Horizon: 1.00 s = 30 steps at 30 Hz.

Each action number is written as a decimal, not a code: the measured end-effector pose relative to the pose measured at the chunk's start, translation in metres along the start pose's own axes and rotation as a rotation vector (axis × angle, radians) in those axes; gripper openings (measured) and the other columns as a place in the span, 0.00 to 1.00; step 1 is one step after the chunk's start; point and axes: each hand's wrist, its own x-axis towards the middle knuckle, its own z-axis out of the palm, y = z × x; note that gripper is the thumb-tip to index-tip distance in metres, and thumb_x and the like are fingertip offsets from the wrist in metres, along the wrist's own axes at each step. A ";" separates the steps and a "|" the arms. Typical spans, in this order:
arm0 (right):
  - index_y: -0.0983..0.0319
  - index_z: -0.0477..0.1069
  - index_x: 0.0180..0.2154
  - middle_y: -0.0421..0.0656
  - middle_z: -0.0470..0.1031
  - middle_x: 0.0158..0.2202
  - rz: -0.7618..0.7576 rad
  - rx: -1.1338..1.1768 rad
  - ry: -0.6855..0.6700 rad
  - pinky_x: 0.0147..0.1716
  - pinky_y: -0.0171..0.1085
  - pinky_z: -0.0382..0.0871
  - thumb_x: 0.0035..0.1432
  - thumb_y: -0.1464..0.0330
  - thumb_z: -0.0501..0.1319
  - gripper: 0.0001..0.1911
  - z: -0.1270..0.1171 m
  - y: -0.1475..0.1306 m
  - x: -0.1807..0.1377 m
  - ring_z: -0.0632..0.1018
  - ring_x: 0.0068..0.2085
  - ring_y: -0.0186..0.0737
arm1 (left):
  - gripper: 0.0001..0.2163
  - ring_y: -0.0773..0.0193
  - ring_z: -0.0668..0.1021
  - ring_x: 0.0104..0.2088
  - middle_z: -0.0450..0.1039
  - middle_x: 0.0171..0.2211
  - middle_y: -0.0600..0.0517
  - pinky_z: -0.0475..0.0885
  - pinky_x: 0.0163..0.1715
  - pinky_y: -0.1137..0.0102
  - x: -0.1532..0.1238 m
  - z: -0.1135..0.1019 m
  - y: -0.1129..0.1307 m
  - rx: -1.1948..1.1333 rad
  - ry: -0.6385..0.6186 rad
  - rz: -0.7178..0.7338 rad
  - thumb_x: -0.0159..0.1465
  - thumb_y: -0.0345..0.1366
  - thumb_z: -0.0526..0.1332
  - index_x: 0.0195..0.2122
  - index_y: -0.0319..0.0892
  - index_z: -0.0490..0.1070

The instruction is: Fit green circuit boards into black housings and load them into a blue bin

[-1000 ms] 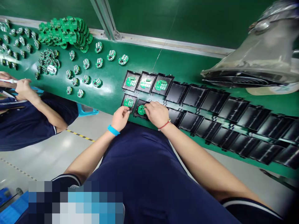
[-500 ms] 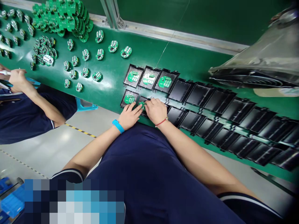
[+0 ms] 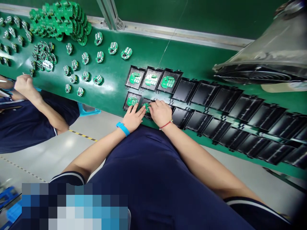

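Observation:
A small green circuit board (image 3: 146, 107) lies in the second black plastic case (image 3: 148, 116) of the near row, partly covered by my fingers. My right hand (image 3: 161, 113), with a red string bracelet, has its curled fingers on the board's right edge. My left hand (image 3: 133, 118), wearing a blue wristband, stretches its fingers out flat, the tips at the board's left side and over the neighbouring case. That first near case holds another green board (image 3: 132, 101). Behind, three far-row cases hold boards too, among them a green board (image 3: 167, 82) on the right.
Two rows of bare black cases (image 3: 223, 99) run off to the right. Loose component boards (image 3: 98, 80) and a stacked pile of green boards (image 3: 59, 20) lie to the left. A fan (image 3: 254, 74) stands at the back right. A co-worker's hand (image 3: 27, 86) is at far left.
The view has shifted slightly. My hands stay at the same case, with the left fingers drawn slightly apart from the board. The co-worker's hand at the left has moved a little.

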 end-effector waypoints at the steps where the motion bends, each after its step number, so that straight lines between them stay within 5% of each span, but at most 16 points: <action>1: 0.64 0.72 0.42 0.50 0.72 0.38 0.014 0.013 0.007 0.37 0.40 0.59 0.64 0.65 0.49 0.16 -0.001 0.001 -0.001 0.69 0.41 0.46 | 0.24 0.43 0.53 0.64 0.55 0.64 0.49 0.51 0.60 0.50 0.001 -0.001 0.000 0.000 -0.004 -0.003 0.64 0.36 0.56 0.62 0.39 0.59; 7: 0.63 0.69 0.51 0.49 0.74 0.45 -0.017 0.055 0.057 0.41 0.39 0.62 0.64 0.69 0.47 0.19 -0.013 0.009 -0.029 0.70 0.43 0.43 | 0.24 0.42 0.54 0.63 0.55 0.64 0.48 0.53 0.60 0.49 0.001 -0.003 0.002 0.002 -0.005 -0.007 0.64 0.36 0.56 0.61 0.40 0.60; 14: 0.67 0.64 0.58 0.48 0.62 0.61 -0.199 -0.107 -0.206 0.36 0.41 0.65 0.62 0.74 0.45 0.24 -0.014 -0.001 -0.046 0.73 0.41 0.44 | 0.24 0.42 0.55 0.63 0.55 0.64 0.49 0.53 0.60 0.49 0.001 -0.004 0.003 0.038 -0.024 -0.016 0.63 0.35 0.56 0.61 0.39 0.60; 30: 0.70 0.64 0.57 0.55 0.62 0.60 -0.130 -0.141 -0.338 0.38 0.45 0.64 0.62 0.75 0.43 0.24 -0.027 -0.016 -0.031 0.75 0.43 0.47 | 0.22 0.44 0.61 0.59 0.57 0.63 0.48 0.57 0.57 0.51 0.007 -0.007 0.005 0.119 -0.057 -0.011 0.65 0.32 0.50 0.60 0.37 0.61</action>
